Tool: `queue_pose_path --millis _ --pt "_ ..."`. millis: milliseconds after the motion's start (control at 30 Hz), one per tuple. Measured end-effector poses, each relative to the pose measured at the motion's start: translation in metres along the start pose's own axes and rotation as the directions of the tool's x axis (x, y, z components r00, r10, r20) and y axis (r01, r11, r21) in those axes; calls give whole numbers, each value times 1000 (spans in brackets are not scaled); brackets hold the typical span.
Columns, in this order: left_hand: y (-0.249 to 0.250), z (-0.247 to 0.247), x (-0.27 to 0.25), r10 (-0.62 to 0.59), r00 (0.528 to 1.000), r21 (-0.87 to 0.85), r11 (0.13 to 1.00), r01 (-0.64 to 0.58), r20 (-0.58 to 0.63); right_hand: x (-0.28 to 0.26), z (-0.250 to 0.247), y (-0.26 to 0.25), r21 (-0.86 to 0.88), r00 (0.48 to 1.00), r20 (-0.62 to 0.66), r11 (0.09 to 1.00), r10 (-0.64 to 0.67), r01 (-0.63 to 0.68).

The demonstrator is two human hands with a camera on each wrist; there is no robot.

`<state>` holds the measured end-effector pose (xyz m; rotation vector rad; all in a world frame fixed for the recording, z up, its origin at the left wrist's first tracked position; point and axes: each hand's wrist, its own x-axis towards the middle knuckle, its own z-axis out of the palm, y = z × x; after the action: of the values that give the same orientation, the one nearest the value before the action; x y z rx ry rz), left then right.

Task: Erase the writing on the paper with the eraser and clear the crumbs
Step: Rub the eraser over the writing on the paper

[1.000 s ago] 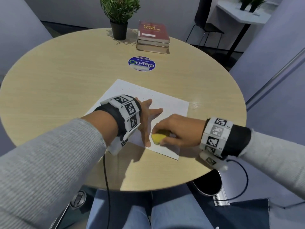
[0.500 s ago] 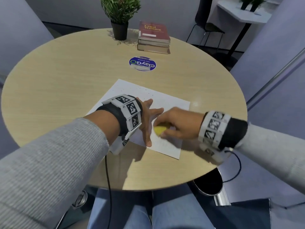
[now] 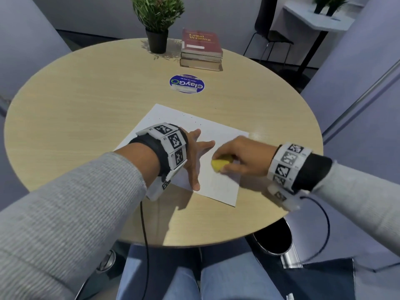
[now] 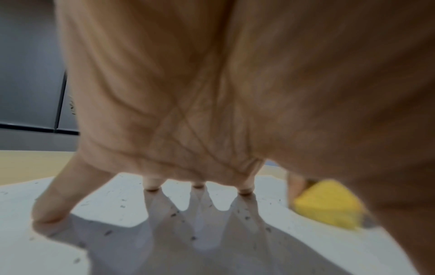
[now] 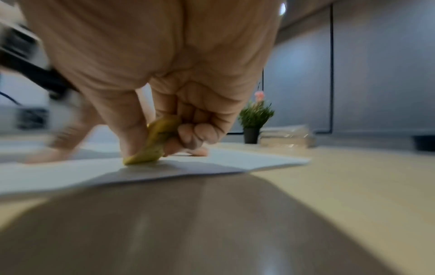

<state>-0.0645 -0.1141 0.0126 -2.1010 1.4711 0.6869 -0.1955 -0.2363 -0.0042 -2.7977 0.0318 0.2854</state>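
Observation:
A white sheet of paper [image 3: 218, 135] lies on the round wooden table [image 3: 86, 109] in front of me. My left hand [image 3: 195, 152] rests on it with fingers spread and straight, fingertips [image 4: 151, 187] pressing the sheet flat. My right hand [image 3: 240, 156] pinches a yellow eraser [image 3: 220, 163] between thumb and fingers and presses its edge onto the paper just right of the left thumb. In the right wrist view the eraser [image 5: 150, 145] touches the sheet [image 5: 212, 161]. Dark eraser crumbs [image 4: 174, 214] speckle the paper around the left fingers. Faint marks remain near the paper's near edge.
A potted plant [image 3: 158, 24] and a stack of books [image 3: 202, 49] stand at the table's far side. A round blue sticker [image 3: 187, 83] lies between them and the paper. A dark round bin [image 3: 272, 238] sits on the floor under the table's right edge.
The right hand has slid the eraser back and forth over the near part of the paper, first away from me, then slightly back. The left hand has stayed pressed on the sheet.

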Motion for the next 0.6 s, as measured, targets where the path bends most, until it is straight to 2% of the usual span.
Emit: queue_pose_path --millis 67,167,233,267,367,433,533,600 --pt "1 0 -1 -4 1000 7 1000 4 -4 2 -4 10 -48 997 -57 998 42 -45" --pt "-1 -1 0 -7 1000 1 1000 7 8 -8 12 -19 65 993 15 991 -114 113" --pt "-2 0 2 0 1000 0 1000 0 10 -12 22 -29 90 981 81 981 -176 169" --pt "-1 0 2 1 1000 -2 1000 -1 9 -10 18 -26 91 986 80 986 -146 139" --pt "0 0 1 -4 1000 7 1000 4 4 0 -2 7 46 998 -14 997 56 -55" --pt "-1 0 0 -4 1000 -5 1000 4 3 -2 -1 14 32 995 -54 996 82 -81" --pt "-1 0 0 0 1000 -15 1000 0 0 -15 14 -16 111 996 51 991 -76 70" --pt "-2 0 1 0 1000 -8 1000 0 0 -18 16 -17 105 990 91 990 -103 94"
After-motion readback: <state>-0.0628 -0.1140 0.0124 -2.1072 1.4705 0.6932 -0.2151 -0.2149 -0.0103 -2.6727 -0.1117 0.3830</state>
